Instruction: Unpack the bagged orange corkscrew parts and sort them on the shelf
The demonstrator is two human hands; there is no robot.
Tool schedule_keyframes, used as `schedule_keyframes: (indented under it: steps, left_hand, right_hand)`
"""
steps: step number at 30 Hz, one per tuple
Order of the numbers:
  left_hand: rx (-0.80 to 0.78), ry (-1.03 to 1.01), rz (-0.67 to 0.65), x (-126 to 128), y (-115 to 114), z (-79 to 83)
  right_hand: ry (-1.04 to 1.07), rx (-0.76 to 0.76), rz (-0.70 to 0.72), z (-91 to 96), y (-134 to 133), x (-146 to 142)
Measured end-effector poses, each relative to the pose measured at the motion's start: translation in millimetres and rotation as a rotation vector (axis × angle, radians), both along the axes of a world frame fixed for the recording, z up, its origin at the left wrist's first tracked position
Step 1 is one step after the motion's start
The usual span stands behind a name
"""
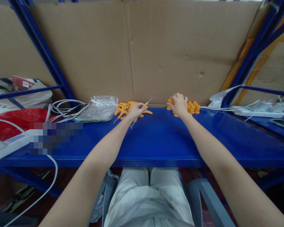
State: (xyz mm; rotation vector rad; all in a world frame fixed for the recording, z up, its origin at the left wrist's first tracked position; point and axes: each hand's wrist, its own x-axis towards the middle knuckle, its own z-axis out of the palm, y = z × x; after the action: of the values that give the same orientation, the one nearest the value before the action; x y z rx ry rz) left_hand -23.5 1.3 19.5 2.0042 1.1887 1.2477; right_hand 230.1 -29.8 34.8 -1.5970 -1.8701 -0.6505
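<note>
My left hand point(136, 110) is closed, pinching an orange corkscrew piece point(146, 104) whose thin metal spiral points up and to the right. Around and behind that hand lies a pile of similar orange parts point(123, 109), some with metal spirals sticking out toward the front. On the right, my right hand point(180, 103) curls its fingers round an orange plastic piece point(171, 101), partly hidden by the fingers. It hovers over or rests at a second heap of chunky orange plastic pieces point(193, 107); which of the two cannot be told.
Both heaps lie at the back of a blue table point(153, 138), against a cardboard panel point(175, 56). Clear plastic bags point(101, 107), white cables point(66, 105) and a red bag point(16, 121) are at left. A power strip point(253, 111) and blue posts stand at right.
</note>
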Motion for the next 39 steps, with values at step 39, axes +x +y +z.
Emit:
schedule_keyframes:
  steps: [39]
  left_hand:
    - [0.27, 0.859, -0.024, 34, -24, -29.4]
  right_hand:
    - [-0.147, -0.208, -0.09, -32.4, 6, 0]
